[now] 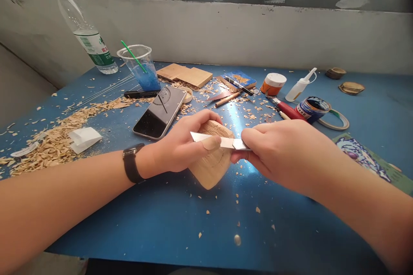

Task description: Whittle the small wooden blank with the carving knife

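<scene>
A pale piece of carved wood [209,169] is gripped in my left hand [183,142], above the blue table. Its lower end tapers to a rounded point, and lines show on its face. My right hand [271,148] is closed round the handle end of a utility knife [227,142]. The knife's bare blade lies across the upper part of the wood, pointing left. My left thumb rests against the blade. The fingers behind the wood are mostly hidden, and so is most of the knife's handle.
Wood shavings [53,146] are heaped at the left, near a smartphone [160,111]. Behind stand a plastic cup [145,79] of blue liquid and a tall water bottle [95,45]. Wooden boards [195,77], an orange jar [272,84], a glue bottle [297,90] and a tape roll [342,124] lie farther back.
</scene>
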The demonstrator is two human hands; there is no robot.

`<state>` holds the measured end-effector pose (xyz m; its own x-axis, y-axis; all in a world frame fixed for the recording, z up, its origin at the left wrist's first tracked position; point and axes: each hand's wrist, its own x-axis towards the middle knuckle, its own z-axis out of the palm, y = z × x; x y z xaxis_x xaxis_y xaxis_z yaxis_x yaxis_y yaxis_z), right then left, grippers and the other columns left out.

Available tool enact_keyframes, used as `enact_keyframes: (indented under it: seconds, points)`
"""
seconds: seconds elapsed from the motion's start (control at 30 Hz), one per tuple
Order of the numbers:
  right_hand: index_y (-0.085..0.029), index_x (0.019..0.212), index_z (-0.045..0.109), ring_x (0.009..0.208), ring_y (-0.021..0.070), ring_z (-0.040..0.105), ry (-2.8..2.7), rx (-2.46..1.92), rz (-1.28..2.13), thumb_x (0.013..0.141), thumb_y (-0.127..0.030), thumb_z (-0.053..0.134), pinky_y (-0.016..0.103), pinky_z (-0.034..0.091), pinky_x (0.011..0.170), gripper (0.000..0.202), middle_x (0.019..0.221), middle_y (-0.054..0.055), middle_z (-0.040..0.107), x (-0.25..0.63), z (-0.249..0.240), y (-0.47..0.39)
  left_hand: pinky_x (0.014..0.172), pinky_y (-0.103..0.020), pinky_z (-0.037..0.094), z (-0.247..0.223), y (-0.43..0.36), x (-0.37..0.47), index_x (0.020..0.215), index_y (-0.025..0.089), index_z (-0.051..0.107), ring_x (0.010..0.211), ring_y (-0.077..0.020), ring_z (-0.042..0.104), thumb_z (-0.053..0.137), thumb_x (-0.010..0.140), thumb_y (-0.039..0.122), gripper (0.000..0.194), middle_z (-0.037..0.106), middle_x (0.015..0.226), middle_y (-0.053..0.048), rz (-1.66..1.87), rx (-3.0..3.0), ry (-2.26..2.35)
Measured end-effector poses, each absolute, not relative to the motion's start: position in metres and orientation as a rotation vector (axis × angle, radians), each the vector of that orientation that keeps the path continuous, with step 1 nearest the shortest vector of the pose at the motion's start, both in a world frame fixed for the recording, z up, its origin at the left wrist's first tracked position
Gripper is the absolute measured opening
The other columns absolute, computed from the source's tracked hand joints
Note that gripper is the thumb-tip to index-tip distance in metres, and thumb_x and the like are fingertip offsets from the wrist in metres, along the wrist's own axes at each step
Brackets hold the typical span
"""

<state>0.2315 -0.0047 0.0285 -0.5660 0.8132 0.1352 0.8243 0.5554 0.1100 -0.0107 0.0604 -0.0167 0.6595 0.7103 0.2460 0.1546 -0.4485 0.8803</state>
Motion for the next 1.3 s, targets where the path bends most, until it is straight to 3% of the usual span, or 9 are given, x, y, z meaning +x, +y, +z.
enact_keyframes:
  seconds: [0.2,0.37,0.43,0.67,0.83,1.03,1.17,1.3]
  points:
    - [-0.022,0.084,0.064,0.053,0.0186,0.049,-2.729,-1.504,-0.348,0.107,-0.040,0.049,0.033,0.019,0.051,0.033,0.063,0.002,0.059,0.229,0.027,-0.005,0.068,-0.030,0.055,-0.019,0.061,-0.011,0.117,0.019,0.062,0.083,-0.0212,0.069,0.069,0.093,0.064,0.051,0.074,0.101,-0.007,0.740,1.832,0.700]
    - [-0.022,0.074,0.058,0.051,0.0159,0.036,-2.569,-1.543,-0.509,0.105,-0.075,0.034,0.033,0.019,0.054,0.066,0.057,0.001,0.050,0.235,0.022,-0.001,0.057,-0.025,0.050,-0.019,0.057,-0.008,0.104,0.019,0.062,0.067,-0.0161,0.064,0.066,0.097,0.063,0.045,0.068,0.081,-0.001,0.752,1.690,0.718]
    - [-0.022,0.073,0.056,0.051,0.0153,0.034,-2.571,-1.505,-0.533,0.103,-0.081,0.028,0.033,0.020,0.055,0.072,0.055,0.000,0.047,0.237,0.023,0.001,0.057,-0.024,0.048,-0.017,0.056,-0.007,0.100,0.019,0.063,0.066,-0.0144,0.061,0.061,0.100,0.064,0.046,0.066,0.079,-0.001,0.763,1.735,0.728]
    - [-0.022,0.077,0.054,0.057,0.0173,0.051,-2.783,-1.368,-0.168,0.109,-0.067,0.035,0.033,0.019,0.056,0.059,0.063,0.002,0.058,0.236,0.032,-0.004,0.066,-0.031,0.048,-0.014,0.060,-0.010,0.107,0.018,0.063,0.077,-0.0200,0.060,0.060,0.085,0.083,0.069,0.069,0.090,-0.005,0.756,1.970,0.746]
    - [-0.022,0.077,0.058,0.059,0.0162,0.053,-2.792,-1.333,-0.058,0.109,-0.059,0.047,0.034,0.021,0.057,0.050,0.064,0.001,0.059,0.233,0.030,-0.005,0.067,-0.033,0.046,-0.017,0.060,-0.012,0.109,0.018,0.062,0.073,-0.0188,0.058,0.063,0.084,0.076,0.063,0.069,0.088,-0.004,0.822,2.182,0.654]
    - [-0.022,0.077,0.062,0.059,0.0184,0.057,-2.722,-1.401,-0.153,0.109,-0.059,0.045,0.035,0.023,0.056,0.052,0.066,0.004,0.063,0.234,0.027,-0.003,0.069,-0.033,0.051,-0.016,0.058,-0.009,0.110,0.017,0.061,0.078,-0.0202,0.063,0.063,0.091,0.063,0.049,0.072,0.092,-0.005,0.833,2.070,0.697]
    - [-0.022,0.073,0.059,0.054,0.0175,0.052,-2.639,-1.389,-0.329,0.109,-0.056,0.044,0.034,0.020,0.054,0.052,0.061,0.002,0.058,0.234,0.023,-0.005,0.067,-0.030,0.050,-0.016,0.057,-0.008,0.108,0.018,0.062,0.076,-0.0183,0.062,0.064,0.094,0.064,0.048,0.071,0.092,-0.004,0.824,1.985,0.674]
    - [-0.022,0.065,0.053,0.047,0.0143,0.037,-2.469,-1.340,-0.547,0.101,-0.085,0.029,0.031,0.016,0.051,0.075,0.054,-0.001,0.046,0.233,0.020,-0.008,0.060,-0.027,0.043,-0.016,0.055,-0.009,0.103,0.018,0.062,0.065,-0.0134,0.053,0.057,0.101,0.064,0.046,0.063,0.078,0.000,0.840,1.942,0.658]
